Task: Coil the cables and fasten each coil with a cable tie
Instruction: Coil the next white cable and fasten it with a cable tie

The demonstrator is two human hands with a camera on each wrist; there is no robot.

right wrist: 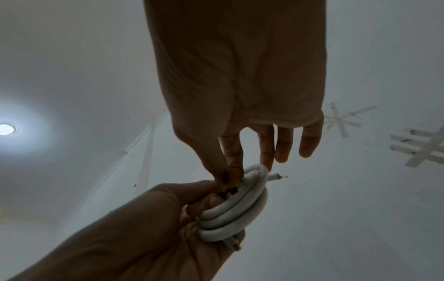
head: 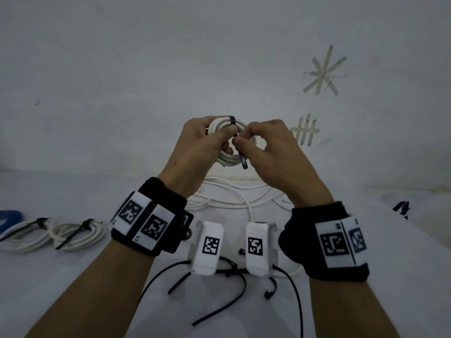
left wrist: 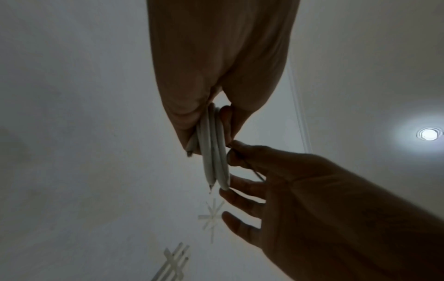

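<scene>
The white cable coil is held up in the air above the table, a black cable tie already looped over its top. The left hand curls round the turns while the right hand pinches the tie's tail between thumb and forefinger, its other fingers spread. Cinching well probably means clamping the turns flat together and drawing the tail straight through the tie's head, so no strand slips free.

White cable coil; black cable tie; black-and-white checker-pattern wrist tags.
</scene>
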